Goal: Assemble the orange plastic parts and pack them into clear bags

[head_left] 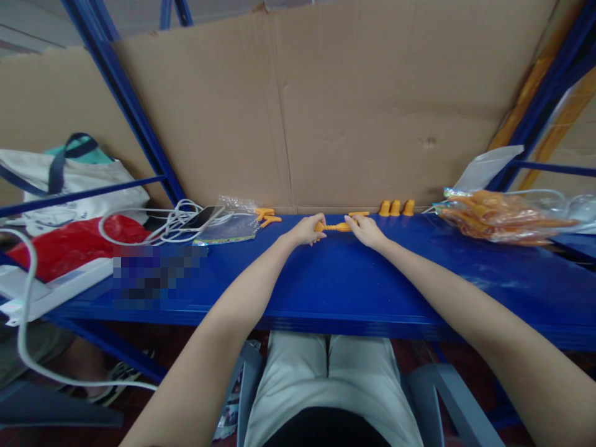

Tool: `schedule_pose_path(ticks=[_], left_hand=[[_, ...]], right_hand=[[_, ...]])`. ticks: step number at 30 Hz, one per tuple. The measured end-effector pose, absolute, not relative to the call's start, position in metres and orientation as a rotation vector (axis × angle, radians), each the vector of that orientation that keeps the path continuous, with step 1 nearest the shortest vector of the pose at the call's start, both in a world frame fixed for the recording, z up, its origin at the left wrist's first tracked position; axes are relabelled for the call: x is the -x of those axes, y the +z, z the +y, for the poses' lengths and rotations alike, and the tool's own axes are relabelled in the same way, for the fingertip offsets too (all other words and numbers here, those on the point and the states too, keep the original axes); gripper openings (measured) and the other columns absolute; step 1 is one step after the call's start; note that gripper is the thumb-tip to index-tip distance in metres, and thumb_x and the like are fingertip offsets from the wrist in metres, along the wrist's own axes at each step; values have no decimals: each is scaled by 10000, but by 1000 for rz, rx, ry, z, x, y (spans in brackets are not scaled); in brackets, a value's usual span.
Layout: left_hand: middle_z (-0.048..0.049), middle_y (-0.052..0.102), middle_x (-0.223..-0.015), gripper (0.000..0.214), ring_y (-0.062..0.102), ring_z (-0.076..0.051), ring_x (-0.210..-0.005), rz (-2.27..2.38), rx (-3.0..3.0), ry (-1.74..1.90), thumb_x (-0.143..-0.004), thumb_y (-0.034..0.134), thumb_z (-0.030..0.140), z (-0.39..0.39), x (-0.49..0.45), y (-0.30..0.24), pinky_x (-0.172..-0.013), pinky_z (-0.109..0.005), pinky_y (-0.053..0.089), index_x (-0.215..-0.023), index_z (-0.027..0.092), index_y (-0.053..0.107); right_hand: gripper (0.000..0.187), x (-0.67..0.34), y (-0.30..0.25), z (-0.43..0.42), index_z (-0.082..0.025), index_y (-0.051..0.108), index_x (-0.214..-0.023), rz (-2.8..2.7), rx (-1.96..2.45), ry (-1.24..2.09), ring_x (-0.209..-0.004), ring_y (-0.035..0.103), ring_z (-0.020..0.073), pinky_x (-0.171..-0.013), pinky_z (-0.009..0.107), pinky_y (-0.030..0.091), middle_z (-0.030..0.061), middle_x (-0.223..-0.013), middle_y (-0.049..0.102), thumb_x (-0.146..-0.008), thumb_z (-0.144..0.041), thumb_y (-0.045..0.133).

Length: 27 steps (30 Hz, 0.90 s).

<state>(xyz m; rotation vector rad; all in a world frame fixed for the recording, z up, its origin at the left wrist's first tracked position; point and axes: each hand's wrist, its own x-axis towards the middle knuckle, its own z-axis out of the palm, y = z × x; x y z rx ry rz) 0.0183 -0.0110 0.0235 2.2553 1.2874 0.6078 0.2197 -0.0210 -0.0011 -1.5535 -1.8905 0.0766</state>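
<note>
Both hands grip an orange plastic piece with a twisted, ridged middle [337,228], held level just above the blue table [344,279]. My left hand [309,230] is closed around its left end, and my right hand [367,230] is closed around its right end. The covered ends are partly hidden by my fingers. Behind my right hand lies a thin orange piece [358,214]. Left of my left hand are a few branched orange pieces [267,216]. Several small orange cup-shaped pieces [395,208] stand upright by the cardboard, right of my right hand.
A clear bag of orange parts [498,217] lies at the right. On the left are a clear plastic pouch [228,231], a phone [203,218], white cables [158,223], a red bag [88,243] and a white power strip [69,287]. Upright cardboard [354,105] backs the table.
</note>
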Motion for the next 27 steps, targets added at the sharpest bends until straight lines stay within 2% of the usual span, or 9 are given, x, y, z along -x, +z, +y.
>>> schedule_pose_path(ticks=[4,8,10,12,15,18,20,23,27], left_hand=[[100,499,-520,256,524,-73,-417,1259,-2277,604,-815,667,66,-17,-23,24,-428,-153,419,-904,193,463],[94,513,-537,247,527,-85,-427,1264,-2326,582,-819,660,80,-19,-25,24,-446,-172,424,-930,194,471],[92,520,-551,250,524,-85,-433,1277,-2375,578,-812,664,85,-19,-26,24,-467,-182,428,-938,194,479],[92,521,-561,259,520,-80,-441,1290,-2427,587,-797,680,86,-18,-26,23,-493,-186,432,-933,193,486],[96,516,-560,266,517,-73,-440,1280,-2432,617,-792,689,88,-16,-25,22,-495,-179,431,-920,195,481],[99,510,-533,262,522,-79,-425,1263,-2323,629,-813,669,79,-14,-24,21,-461,-171,431,-903,197,453],[101,507,-514,270,529,-82,-418,1239,-2247,633,-821,658,62,-11,-23,20,-449,-170,440,-889,196,434],[101,509,-503,284,541,-83,-413,1184,-2185,643,-821,656,42,-8,-21,19,-449,-172,457,-879,191,421],[93,524,-510,283,549,-83,-416,1173,-2178,646,-816,669,48,-8,-20,20,-452,-177,469,-883,186,432]], right_hand=[[391,-222,3,-25,-175,616,-818,-1956,1690,-55,-964,668,242,-850,293,444,145,-975,718,-996,-289,287],[421,-225,8,-26,-146,669,-879,-2008,1783,-127,-971,672,248,-846,300,462,148,-992,726,-975,-230,268],[391,-225,8,-23,-140,677,-864,-2016,1795,-85,-912,682,239,-809,290,470,146,-932,730,-960,-215,306],[372,-226,6,-19,-142,669,-801,-1981,1795,72,-761,683,208,-726,264,477,119,-769,716,-957,-235,344],[476,-226,3,-16,-158,615,-676,-1840,1756,348,-508,586,149,-577,230,448,45,-496,583,-986,-336,301],[557,-227,1,-18,-167,571,-654,-1815,1605,450,-415,491,116,-509,223,405,15,-463,534,-995,-465,248],[520,-227,3,-22,-169,565,-697,-1881,1483,355,-461,515,118,-529,226,396,24,-542,585,-984,-508,294],[424,-226,6,-29,-171,576,-781,-1964,1444,28,-653,615,168,-619,242,402,63,-694,661,-982,-475,360],[404,-221,11,-36,-144,618,-921,-2049,1604,-245,-857,676,242,-728,283,426,148,-904,714,-1013,-352,285]])
